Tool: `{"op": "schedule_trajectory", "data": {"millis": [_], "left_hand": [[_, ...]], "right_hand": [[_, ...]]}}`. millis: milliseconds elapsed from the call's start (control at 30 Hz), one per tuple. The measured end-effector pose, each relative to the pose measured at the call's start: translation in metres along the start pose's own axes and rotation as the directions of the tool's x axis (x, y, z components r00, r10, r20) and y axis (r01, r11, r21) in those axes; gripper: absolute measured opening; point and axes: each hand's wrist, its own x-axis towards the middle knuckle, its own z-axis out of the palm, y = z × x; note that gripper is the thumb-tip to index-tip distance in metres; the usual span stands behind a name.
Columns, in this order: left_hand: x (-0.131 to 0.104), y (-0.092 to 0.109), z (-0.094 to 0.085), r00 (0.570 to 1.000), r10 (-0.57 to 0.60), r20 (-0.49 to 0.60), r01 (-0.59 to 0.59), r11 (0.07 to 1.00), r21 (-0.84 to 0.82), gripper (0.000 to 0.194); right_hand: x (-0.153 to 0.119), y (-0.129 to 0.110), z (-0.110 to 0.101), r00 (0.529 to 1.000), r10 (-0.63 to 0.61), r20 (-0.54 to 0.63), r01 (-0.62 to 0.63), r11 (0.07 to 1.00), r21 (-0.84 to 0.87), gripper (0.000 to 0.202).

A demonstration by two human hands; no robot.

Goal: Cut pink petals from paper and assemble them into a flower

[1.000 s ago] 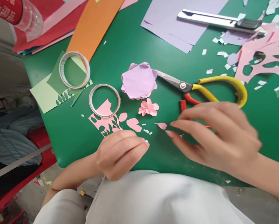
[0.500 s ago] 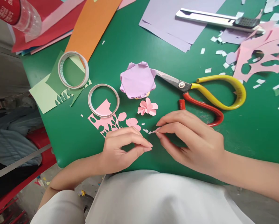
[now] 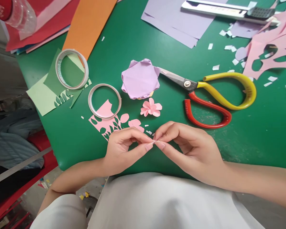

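My left hand (image 3: 127,151) and my right hand (image 3: 188,149) meet fingertip to fingertip near the table's front edge. Both are pinched on a tiny pale piece (image 3: 154,142), mostly hidden by the fingertips and too small to name. Just beyond them lie a small pink paper flower (image 3: 151,107), pink petal cutouts (image 3: 136,124) and small white bits. A larger purple paper flower (image 3: 140,79) sits farther back, touching the tips of the scissors (image 3: 187,83), whose yellow and red handles are spread to the right.
Two tape rolls (image 3: 104,117) (image 3: 85,74) lie on the left by green paper (image 3: 41,95) and cut pink paper (image 3: 104,109). Orange paper (image 3: 90,25) and a bottle (image 3: 21,16) are at the back left. Purple sheets (image 3: 174,22), a box cutter (image 3: 219,11) and pink scraps (image 3: 272,47) lie at the back right.
My right hand has moved left and down to meet my left hand, whose fingertips now also pinch the tiny piece. The view has shifted slightly.
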Motion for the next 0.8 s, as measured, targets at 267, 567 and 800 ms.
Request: {"op": "schedule_trajectory", "data": {"millis": [267,567,800], "left_hand": [[-0.001,0.000,0.001,1.000,0.000,-0.021,0.000,1.000,0.027,0.005],[-0.002,-0.002,0.004,0.994,0.083,-0.065,-0.074,0.988,0.134,0.014],[-0.003,-0.006,0.004,0.994,0.103,-0.048,-0.101,0.994,0.048,0.024]], "right_hand": [[-0.001,0.002,0.004,0.999,0.018,-0.043,-0.016,0.999,0.052,0.015],[-0.004,0.000,0.012,0.987,0.075,-0.143,-0.051,0.986,0.160,0.019],[-0.002,0.001,0.009,0.986,0.086,-0.144,-0.058,0.980,0.189,0.018]]}}
